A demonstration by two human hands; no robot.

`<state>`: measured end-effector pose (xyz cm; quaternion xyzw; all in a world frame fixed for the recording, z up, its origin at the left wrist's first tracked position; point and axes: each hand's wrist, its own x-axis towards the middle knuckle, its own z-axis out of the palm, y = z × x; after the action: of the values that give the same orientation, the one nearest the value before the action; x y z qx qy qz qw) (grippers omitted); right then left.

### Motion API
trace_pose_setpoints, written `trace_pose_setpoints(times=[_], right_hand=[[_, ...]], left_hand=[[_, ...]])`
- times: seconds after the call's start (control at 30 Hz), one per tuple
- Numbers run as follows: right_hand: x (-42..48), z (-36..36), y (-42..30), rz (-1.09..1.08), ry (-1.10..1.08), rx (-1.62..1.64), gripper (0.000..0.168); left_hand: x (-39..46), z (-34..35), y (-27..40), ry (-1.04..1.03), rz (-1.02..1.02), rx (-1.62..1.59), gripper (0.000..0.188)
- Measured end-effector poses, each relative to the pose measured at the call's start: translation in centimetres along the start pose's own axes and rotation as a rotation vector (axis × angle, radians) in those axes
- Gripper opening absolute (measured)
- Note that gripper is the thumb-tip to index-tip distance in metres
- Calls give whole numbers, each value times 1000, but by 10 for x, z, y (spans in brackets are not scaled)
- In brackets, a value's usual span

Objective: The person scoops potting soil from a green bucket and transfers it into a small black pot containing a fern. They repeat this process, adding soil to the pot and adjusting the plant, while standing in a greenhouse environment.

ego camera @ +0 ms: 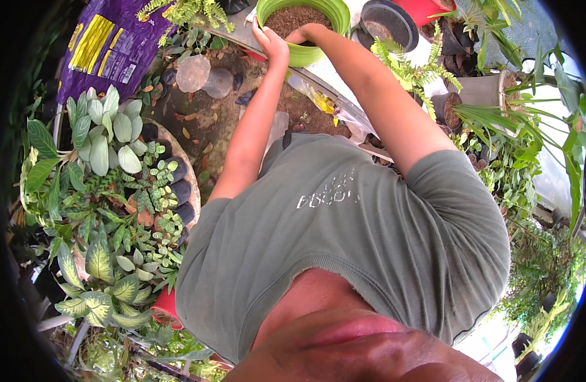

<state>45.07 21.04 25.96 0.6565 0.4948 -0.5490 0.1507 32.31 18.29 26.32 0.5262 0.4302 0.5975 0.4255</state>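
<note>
A bright green plastic pot point(341, 18) holds brown soil point(298, 21) and stands at the top of the view. My left hand point(272, 44) grips its left rim, with the fingers against the outside wall. Over the near rim reaches my right hand point(308, 32), its fingers down at the soil inside. The fingertips are hidden, so I cannot tell whether they hold anything. Just right of the green pot is a round black pot point(403, 24) with some soil in it.
The pots rest on a table with a metal edge point(331, 95). Fern fronds point(412, 71) hang over its right part. A red pot point(424, 10) is at the back. Left are a purple printed sack point(106, 47) and dense potted plants point(102, 129). Clear plastic containers point(193, 74) are lower down.
</note>
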Motion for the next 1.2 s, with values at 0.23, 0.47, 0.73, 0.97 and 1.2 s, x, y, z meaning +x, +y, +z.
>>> trace_pose_setpoints(times=[0.23,0.47,0.73,0.97,1.2], right_hand=[[-34,-4,-12,26,-66,61,74],[-25,-2,-7,10,25,18,60],[-45,-14,8,-113,24,587,77],[-32,-53,42,-415,57,1580,41],[-116,-42,18,-832,-86,2106,27]], left_hand=[[1,-7,4,18,21,-1,47],[3,-7,1,30,8,18,48],[1,-9,10,12,-8,-25,48],[14,-1,-3,-160,62,-95,53],[-41,-51,28,-61,270,197,49]])
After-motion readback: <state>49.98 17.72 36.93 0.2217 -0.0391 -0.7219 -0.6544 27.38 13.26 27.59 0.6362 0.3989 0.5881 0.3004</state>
